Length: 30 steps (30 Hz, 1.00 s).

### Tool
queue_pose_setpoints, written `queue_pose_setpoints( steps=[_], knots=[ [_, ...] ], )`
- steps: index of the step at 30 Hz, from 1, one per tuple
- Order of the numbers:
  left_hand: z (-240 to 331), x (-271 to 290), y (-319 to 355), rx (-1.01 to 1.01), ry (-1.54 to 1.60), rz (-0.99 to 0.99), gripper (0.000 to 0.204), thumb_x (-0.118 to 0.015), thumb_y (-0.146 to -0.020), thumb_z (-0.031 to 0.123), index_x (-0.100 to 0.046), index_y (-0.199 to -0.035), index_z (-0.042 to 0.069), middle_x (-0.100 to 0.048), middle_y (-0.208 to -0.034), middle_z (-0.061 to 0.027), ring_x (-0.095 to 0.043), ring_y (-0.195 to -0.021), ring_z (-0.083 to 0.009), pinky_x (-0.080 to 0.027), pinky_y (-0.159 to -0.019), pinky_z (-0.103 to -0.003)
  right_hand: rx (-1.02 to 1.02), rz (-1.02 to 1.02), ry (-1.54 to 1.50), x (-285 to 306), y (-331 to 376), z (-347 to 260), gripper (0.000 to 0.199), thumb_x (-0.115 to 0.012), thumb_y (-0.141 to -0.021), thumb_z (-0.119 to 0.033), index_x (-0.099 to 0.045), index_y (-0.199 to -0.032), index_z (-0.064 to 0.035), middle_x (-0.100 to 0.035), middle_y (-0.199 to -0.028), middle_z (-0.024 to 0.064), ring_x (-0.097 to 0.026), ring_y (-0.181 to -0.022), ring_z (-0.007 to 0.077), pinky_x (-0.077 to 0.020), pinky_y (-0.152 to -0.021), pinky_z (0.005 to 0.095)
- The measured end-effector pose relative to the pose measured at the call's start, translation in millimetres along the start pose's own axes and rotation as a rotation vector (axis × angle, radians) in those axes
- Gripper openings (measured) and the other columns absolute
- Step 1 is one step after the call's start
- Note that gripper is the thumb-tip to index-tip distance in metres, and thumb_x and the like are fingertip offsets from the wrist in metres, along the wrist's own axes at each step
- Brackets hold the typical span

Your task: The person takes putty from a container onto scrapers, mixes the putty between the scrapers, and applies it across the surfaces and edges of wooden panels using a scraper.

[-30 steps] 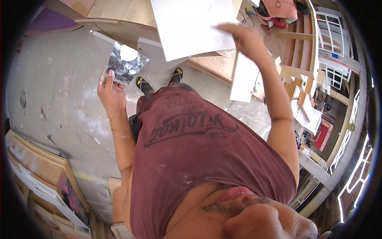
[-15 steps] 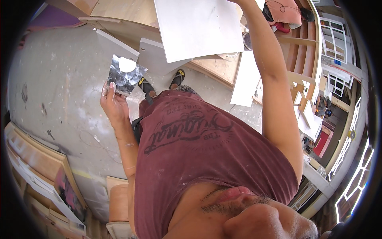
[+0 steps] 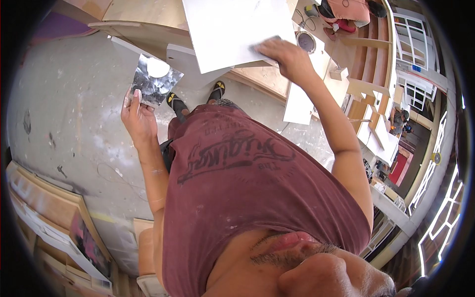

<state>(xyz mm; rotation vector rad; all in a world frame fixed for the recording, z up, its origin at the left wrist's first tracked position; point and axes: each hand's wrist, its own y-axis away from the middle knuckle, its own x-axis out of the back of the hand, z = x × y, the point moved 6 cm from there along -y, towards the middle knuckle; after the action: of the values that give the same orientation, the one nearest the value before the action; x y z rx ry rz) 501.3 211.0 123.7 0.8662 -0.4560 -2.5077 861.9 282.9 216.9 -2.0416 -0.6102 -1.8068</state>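
My left hand (image 3: 140, 118) is closed on the lower edge of a thin square board (image 3: 154, 88) with a cloudy black, grey and white surface, its thumb on top. A rounded white patch covers the board's far part. On the right, my right hand (image 3: 287, 57) grips a small flat dark grey piece (image 3: 271, 41) and presses it against the big white panel (image 3: 222, 32) near its right side. The fingers hide most of that piece, so I cannot tell its exact kind.
Beyond the panel's right edge stands a round can (image 3: 306, 42) with grey contents. Wooden shelving (image 3: 366, 49) rises at the far right, with a person in pink (image 3: 346, 12) beside it. Leaning boards (image 3: 54, 198) line the lower left. My feet (image 3: 178, 104) are below the panel.
My right hand has come down from the panel's far edge toward its near right part with the grey piece. My left hand still holds the board, shifted only slightly.
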Motion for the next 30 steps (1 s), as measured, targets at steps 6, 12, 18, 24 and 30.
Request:
queue_pose_setpoints(
  steps=[6,12,18,24,30],
  knots=[
    [0,5,-4,-0.008,0.017,-0.064,0.030,-0.056,-0.093,0.007,-0.054,-0.121,-0.007,-0.065,-0.102,-0.0092,-0.063,-0.082,-0.0136,-0.049,-0.064,-0.025,-0.015,-0.094,0.009,29,20,14,0.054,-0.049,-0.080,0.008,-0.064,-0.120,-0.0242,-0.066,-0.116,0.0036,-0.063,-0.104,0.0240,-0.0507,-0.089,0.0360],
    [2,-2,-1,-0.020,0.004,-0.033,0.030,-0.056,-0.093,0.006,-0.054,-0.120,-0.006,-0.064,-0.103,-0.0106,-0.064,-0.087,-0.0163,-0.051,-0.067,-0.027,-0.273,0.014,-0.026,46,-96,99,0.045,-0.049,-0.081,0.002,-0.066,-0.117,-0.0183,-0.068,-0.106,0.0137,-0.065,-0.087,0.0325,-0.0512,-0.079,0.0401],
    [2,2,11,-0.087,-0.020,0.068,0.029,-0.055,-0.093,0.006,-0.051,-0.119,-0.007,-0.063,-0.106,-0.0141,-0.064,-0.089,-0.0203,-0.053,-0.070,-0.031,-0.262,-0.047,-0.166,36,-178,139,0.046,-0.045,-0.079,0.005,-0.068,-0.115,-0.0130,-0.067,-0.108,0.0192,-0.064,-0.095,0.0349,-0.0485,-0.086,0.0379],
    [-5,12,13,-0.059,0.013,0.087,0.028,-0.054,-0.094,0.007,-0.051,-0.118,-0.006,-0.063,-0.105,-0.0134,-0.064,-0.089,-0.0209,-0.053,-0.070,-0.031,-0.296,-0.099,-0.163,28,-186,145,0.046,-0.046,-0.079,0.003,-0.070,-0.113,-0.0154,-0.068,-0.104,0.0195,-0.064,-0.095,0.0346,-0.0490,-0.084,0.0393],
    [-4,7,9,-0.046,0.011,0.056,0.029,-0.052,-0.094,0.008,-0.051,-0.119,-0.007,-0.062,-0.109,-0.0142,-0.063,-0.094,-0.0212,-0.052,-0.076,-0.032,-0.301,-0.024,-0.058,17,-150,122,0.049,-0.049,-0.077,0.001,-0.068,-0.117,-0.0202,-0.067,-0.107,0.0187,-0.063,-0.098,0.0355,-0.0494,-0.087,0.0388]
  ],
)
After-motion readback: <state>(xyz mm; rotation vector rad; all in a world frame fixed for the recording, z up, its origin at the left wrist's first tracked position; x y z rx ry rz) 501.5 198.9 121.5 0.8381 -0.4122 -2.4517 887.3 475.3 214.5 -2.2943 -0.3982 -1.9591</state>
